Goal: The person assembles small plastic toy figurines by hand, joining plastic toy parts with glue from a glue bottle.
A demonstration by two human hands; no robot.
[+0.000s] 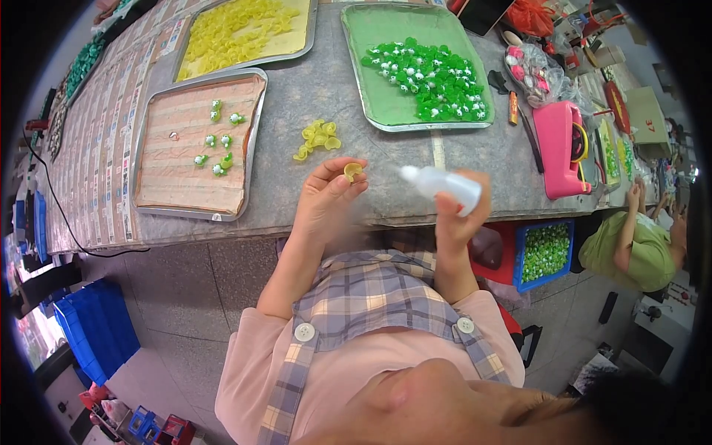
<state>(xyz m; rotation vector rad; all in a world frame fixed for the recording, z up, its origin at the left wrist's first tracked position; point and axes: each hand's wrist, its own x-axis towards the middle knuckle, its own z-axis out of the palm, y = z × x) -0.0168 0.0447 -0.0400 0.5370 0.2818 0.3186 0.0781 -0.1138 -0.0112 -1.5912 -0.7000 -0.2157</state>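
My left hand (pixel 330 194) pinches a small yellow cup-shaped piece (pixel 353 172) between thumb and fingertips. In my right hand (pixel 458 215) is a white squeeze bottle (pixel 439 185), tilted so its nozzle points left toward that piece, with a gap between them. A little pile of matching yellow pieces (pixel 317 139) lies on the table just beyond my left hand. To the left, a pink-lined tray (pixel 167 159) carries several small green-and-white figures (pixel 221 141). Beyond my right hand, a green tray (pixel 382 107) bears a heap of green-and-white pieces (pixel 430 78).
Another tray (pixel 311 33) full of yellow pieces stands at the far left. On the right are a pink case (pixel 560 148), an orange tube (pixel 512 108) and a dark, long tool (pixel 531 137). A blue crate (pixel 546 256) sits below the table edge. A co-worker (pixel 627 248) is at right.
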